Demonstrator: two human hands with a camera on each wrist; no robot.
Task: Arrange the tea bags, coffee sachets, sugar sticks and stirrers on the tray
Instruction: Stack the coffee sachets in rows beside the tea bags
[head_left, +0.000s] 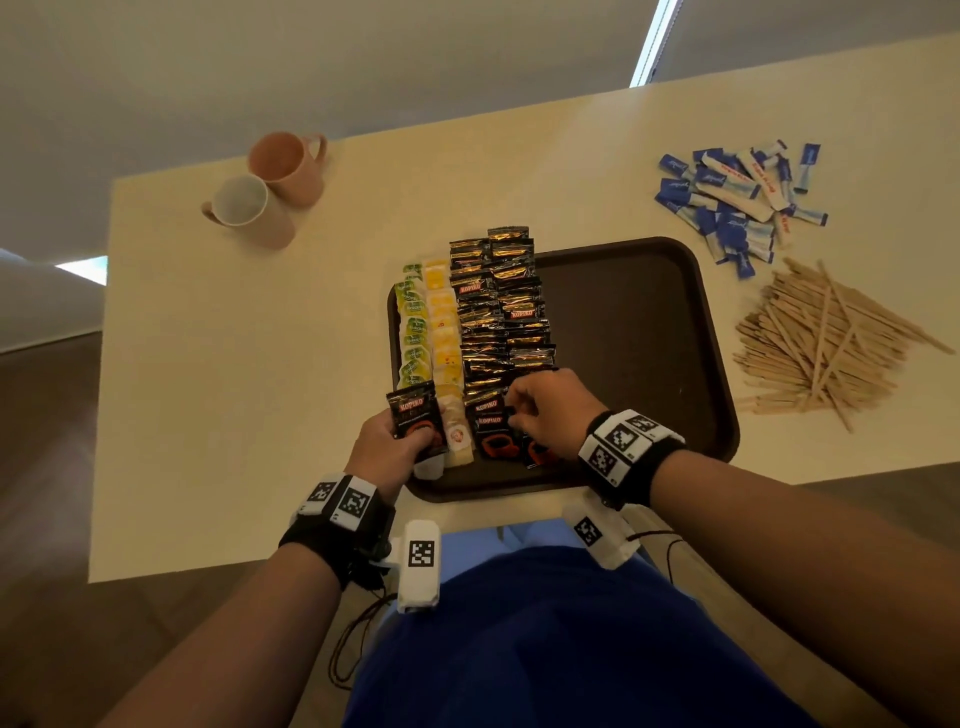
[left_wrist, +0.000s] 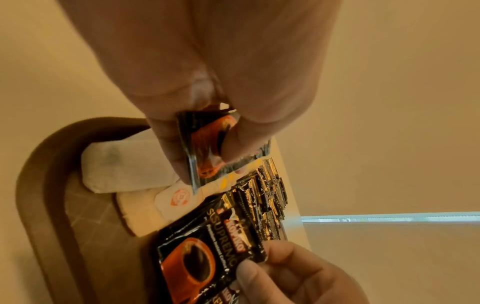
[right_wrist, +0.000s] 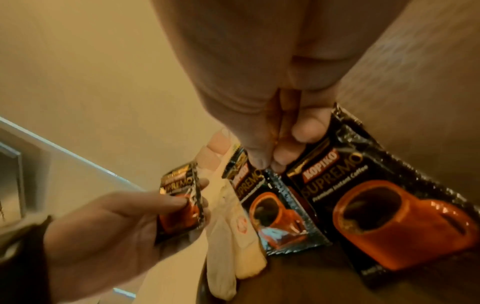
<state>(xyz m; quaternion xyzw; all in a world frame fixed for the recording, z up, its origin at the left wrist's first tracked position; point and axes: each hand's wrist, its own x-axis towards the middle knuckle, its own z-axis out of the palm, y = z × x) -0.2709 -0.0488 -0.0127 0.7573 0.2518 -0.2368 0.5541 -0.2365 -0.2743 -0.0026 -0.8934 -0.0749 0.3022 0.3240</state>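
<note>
— Free room on the tray (head_left: 649, 322)?
— Plenty: whole right half bare, dark brown, out to the raised rim. Left half filled with four rows running near to far: green tea bags (head_left: 413, 327) along the left rim, yellow tea bags (head_left: 441, 322) beside them, then two rows of black coffee sachets (head_left: 498, 312), overlapped like shingles and poking past the far rim.
— Left hand (head_left: 387, 447)?
— At the tray's near left corner, thumb and fingers curled round a small stack of sachets (head_left: 415, 415), held upright above the near end of the tea rows.
— Right hand (head_left: 550, 410)?
— Over the near end of the coffee rows, fingers curled down, tips pinching the top edge of the nearest sachet (right_wrist: 363, 197) in the right row; that one flat on the tray.
— Off the tray?
— Sugar sticks (head_left: 737, 202), blue and white, heaped far right on the table (head_left: 260, 364). Wooden stirrers (head_left: 821, 343) in a loose pile just right of the tray's rim. Two pink mugs (head_left: 270, 192) far left, touching, well apart from the tray.
— Surface and room?
— Pale cream tabletop; tray's near rim almost at the near table edge. Wood floor left, pale wall beyond.
</note>
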